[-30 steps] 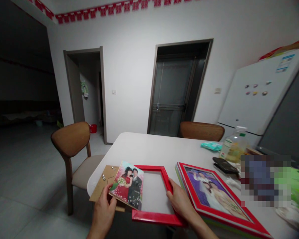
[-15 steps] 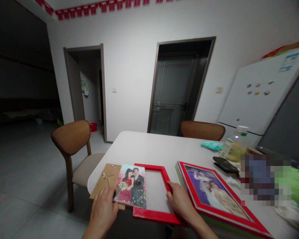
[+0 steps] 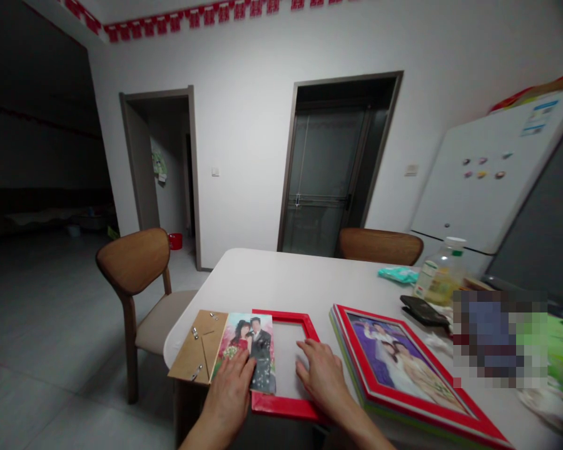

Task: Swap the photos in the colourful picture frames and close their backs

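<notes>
My left hand (image 3: 231, 389) lies with fingers stretched over the lower part of a wedding photo (image 3: 261, 344) of a couple, one in red and one in a dark suit. The photo overlaps the left side of an empty red picture frame (image 3: 286, 407). Left of it, partly under the photo, a brown backing board (image 3: 192, 351) shows metal clips and a cut stand flap. My right hand (image 3: 326, 378) is over the frame's right side, its fingers apart and curved toward the opening; whether the fingertips touch anything I cannot tell.
To the right lies a stack of frames topped by a red-framed wedding picture (image 3: 406, 369). Beyond it are a black wallet-like item (image 3: 425, 310), a turquoise packet (image 3: 398, 275) and a bottle (image 3: 443, 272) of yellowish liquid. Wooden chairs (image 3: 134, 262) stand around the white table (image 3: 281, 275).
My left hand has moved right, from the backing board's edge onto the photo. My right hand has let go of the frame's right side and shifted slightly left, its fingers spread.
</notes>
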Available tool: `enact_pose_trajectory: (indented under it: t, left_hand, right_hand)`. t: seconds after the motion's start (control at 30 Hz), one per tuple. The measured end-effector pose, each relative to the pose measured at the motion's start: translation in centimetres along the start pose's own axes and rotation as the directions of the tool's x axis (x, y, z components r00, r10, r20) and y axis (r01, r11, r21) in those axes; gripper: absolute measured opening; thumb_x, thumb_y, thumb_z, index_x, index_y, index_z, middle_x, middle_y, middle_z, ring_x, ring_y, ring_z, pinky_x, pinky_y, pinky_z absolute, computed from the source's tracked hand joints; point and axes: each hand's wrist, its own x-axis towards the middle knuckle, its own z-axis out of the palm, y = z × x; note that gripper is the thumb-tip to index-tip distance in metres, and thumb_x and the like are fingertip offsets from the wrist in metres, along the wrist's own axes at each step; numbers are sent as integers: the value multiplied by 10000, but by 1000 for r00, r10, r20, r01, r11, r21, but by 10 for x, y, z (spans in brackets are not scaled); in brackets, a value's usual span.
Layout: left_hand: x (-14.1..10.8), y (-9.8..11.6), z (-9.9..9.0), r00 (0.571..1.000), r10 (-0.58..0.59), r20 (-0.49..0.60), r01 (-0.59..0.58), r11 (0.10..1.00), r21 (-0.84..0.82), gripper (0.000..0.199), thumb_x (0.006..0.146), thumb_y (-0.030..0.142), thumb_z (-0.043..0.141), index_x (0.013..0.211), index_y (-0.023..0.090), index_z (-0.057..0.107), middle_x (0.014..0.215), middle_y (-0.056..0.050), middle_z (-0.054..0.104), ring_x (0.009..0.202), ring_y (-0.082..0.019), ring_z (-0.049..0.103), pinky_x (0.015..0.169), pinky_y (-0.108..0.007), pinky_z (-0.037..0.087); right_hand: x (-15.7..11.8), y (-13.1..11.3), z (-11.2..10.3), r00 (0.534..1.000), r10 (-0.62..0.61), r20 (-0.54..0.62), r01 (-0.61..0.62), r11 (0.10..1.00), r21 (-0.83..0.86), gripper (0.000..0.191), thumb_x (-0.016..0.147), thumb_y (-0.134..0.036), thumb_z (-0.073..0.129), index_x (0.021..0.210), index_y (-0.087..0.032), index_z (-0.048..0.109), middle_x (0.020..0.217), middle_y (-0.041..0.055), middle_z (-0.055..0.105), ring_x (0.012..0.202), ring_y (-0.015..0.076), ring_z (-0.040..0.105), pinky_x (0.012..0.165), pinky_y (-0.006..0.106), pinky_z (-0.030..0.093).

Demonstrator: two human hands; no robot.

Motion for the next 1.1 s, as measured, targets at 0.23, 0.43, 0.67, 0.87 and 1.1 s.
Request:
enact_pose_trajectory:
  t: [0.23,0.43,0.67,0.87,1.1]
  left_hand:
    - [13,-12,-31,895,-206,-396,42,922,-385,387,774,127,307,1099,171,512,1122,-77,561,1048,-193,498,906,-341,384]
    - [28,25,-41,737,-654,-170,-26,225,-974,365,765,394,414,956,109,537,884,-111,648,837,-241,600,725,-347,472]
    - [25,45,-12,841,-541,-37,-42,3,-999,526,681,289,522,1147,83,394,1141,-171,521,1050,-230,491,889,-340,378]
    - [11,37,-7,931,-359,-59,169,570,-804,466,633,136,491,1098,113,481,1194,-138,486,1120,-221,421,975,-369,287]
    - [3,39,13,970,-193,-146,61,779,-624,475,599,77,499,1068,149,526,1207,-132,478,1117,-249,428,951,-410,339]
  right_hand:
    - [0,-26,-8,995,-95,-29,93,783,615,331,732,-256,408,989,-143,582,1028,103,585,945,188,518,839,317,380]
    - [3,-63,5,934,-37,356,-345,171,923,373,726,-376,408,963,-120,540,828,93,638,655,160,593,580,279,460]
    - [22,-24,-4,953,227,202,-238,146,960,397,672,-198,339,1032,-123,489,814,81,660,665,163,614,564,252,468]
    - [32,19,-9,964,198,179,-265,609,748,463,640,-131,292,1037,-78,524,791,86,670,685,165,619,549,222,448]
    - [32,19,-5,973,160,168,-230,765,602,431,659,-123,272,941,-82,595,842,88,665,731,160,613,581,199,437]
